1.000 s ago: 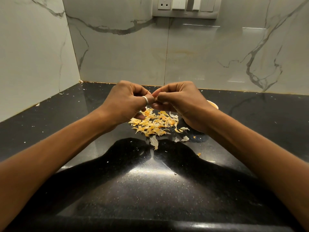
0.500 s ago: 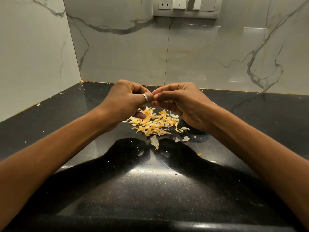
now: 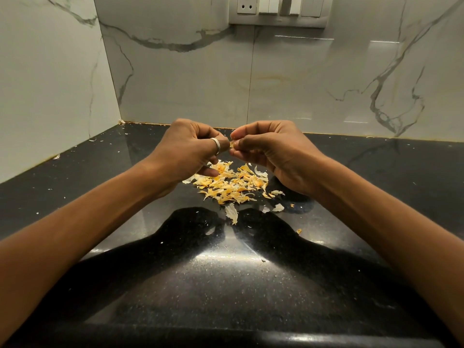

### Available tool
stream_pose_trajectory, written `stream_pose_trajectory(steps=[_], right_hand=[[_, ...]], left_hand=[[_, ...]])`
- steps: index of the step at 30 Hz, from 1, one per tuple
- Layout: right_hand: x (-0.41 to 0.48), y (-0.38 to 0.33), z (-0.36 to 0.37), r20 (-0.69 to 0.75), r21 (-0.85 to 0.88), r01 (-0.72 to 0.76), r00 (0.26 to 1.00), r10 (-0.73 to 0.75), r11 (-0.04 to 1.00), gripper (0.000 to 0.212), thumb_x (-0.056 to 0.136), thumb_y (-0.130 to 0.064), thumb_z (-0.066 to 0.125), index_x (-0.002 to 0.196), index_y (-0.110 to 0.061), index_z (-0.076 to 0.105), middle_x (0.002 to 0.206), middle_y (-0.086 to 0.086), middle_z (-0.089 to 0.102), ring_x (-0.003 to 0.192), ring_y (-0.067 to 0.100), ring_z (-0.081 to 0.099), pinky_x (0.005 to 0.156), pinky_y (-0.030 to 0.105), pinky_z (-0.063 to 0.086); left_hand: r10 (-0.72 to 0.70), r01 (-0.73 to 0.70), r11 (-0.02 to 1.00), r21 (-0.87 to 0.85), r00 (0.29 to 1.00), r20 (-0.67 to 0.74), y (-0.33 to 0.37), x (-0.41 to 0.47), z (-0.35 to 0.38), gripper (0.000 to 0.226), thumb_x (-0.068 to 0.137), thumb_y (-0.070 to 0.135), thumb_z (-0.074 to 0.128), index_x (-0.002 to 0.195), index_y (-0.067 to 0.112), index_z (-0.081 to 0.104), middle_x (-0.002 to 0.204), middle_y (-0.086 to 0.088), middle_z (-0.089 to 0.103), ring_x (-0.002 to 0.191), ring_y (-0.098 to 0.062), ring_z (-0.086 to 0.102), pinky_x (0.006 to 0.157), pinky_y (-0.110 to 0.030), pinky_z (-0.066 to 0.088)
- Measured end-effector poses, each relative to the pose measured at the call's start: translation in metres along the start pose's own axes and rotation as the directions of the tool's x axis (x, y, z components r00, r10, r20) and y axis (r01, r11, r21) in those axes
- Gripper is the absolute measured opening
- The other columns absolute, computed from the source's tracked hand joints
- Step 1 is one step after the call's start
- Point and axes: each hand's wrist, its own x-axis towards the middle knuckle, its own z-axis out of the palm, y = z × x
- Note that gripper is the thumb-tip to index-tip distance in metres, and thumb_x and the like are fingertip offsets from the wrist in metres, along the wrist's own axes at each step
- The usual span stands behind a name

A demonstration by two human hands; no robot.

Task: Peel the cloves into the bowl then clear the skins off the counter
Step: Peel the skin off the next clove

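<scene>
We hold our left hand (image 3: 185, 153) and right hand (image 3: 275, 151) curled fingertip to fingertip, pinching one clove (image 3: 232, 144) between them just above the skins (image 3: 229, 185) heaped at six o'clock on the surface (image 3: 226, 285), presumably so peelings land together.

A home kitchen corner: a polished black speckled stone desk (image 3: 75, 177) runs into glossy white marble-veined wall tiles (image 3: 188, 84) on two sides, a socket and switch plate (image 3: 278, 11) is set in the back wall, and a heap of papery yellow garlic skins (image 3: 231, 187) lies on the desk
</scene>
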Motion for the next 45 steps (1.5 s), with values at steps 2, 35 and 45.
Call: stream_pose_trajectory(steps=[2,35,45], right_hand=[[0.000,-0.001,-0.001,-0.002,-0.010,0.005,1.000,-0.005,1.000,0.013,0.090,0.010,0.062,0.096,0.002,0.069,0.086,0.015,0.072,0.074,0.018,0.073,0.072,0.024,0.061],[0.002,0.008,-0.003,0.019,-0.370,0.295,0.950,-0.311,0.881,0.012,0.089,0.001,0.069,0.098,-0.006,0.073,0.093,0.011,0.074,0.080,0.015,0.070,0.071,0.022,0.057],[0.006,0.014,-0.001,0.005,-0.543,0.375,0.896,-0.443,0.752,0.012,0.087,-0.006,0.074,0.098,-0.012,0.077,0.091,0.000,0.076,0.084,0.011,0.073,0.082,0.033,0.062]], left_hand=[[-0.008,0.008,1.000,-0.002,1.000,-0.004,0.000,0.001,0.000,0.012,0.095,0.013,0.064,0.093,0.002,0.069,0.084,-0.014,0.059,0.063,-0.011,0.059,0.053,-0.025,0.057],[-0.107,0.107,0.994,-0.016,0.994,-0.035,0.001,0.003,-0.002,0.009,0.092,0.012,0.069,0.093,0.006,0.075,0.091,-0.010,0.073,0.063,-0.006,0.062,0.051,-0.024,0.055],[-0.102,0.102,0.995,-0.012,0.994,-0.027,-0.001,0.002,-0.001,0.010,0.093,0.014,0.069,0.092,0.005,0.074,0.090,-0.012,0.072,0.062,-0.006,0.064,0.051,-0.025,0.056]])
